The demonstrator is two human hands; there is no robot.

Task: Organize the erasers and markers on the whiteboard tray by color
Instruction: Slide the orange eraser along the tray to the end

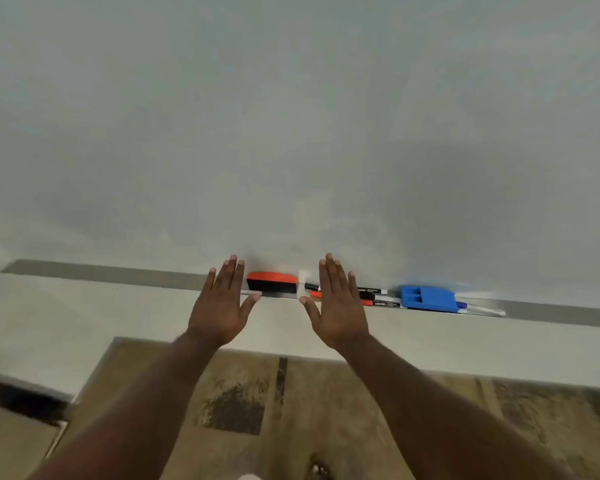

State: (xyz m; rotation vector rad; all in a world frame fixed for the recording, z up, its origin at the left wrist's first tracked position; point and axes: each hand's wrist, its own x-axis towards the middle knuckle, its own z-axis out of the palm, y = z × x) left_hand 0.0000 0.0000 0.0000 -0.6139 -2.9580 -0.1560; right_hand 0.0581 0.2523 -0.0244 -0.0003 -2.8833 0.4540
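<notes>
A metal whiteboard tray (101, 273) runs across the view below the board. On it lies a red eraser with a black pad (272, 283). To its right lie black and red markers (374, 296), partly hidden by my right hand (338, 306). Further right sits a blue eraser (428, 298) with blue markers (478, 309) beside it. My left hand (222, 304) is flat and open, just left of the red eraser. My right hand is also flat and open, held in front of the markers. Neither hand holds anything.
The white board (291, 133) fills the upper view. A pale wall strip (84, 317) runs under the tray. Patterned brown flooring (257, 410) lies below, with a bare foot (319, 471) at the bottom edge. A dark gap (14, 400) shows at lower left.
</notes>
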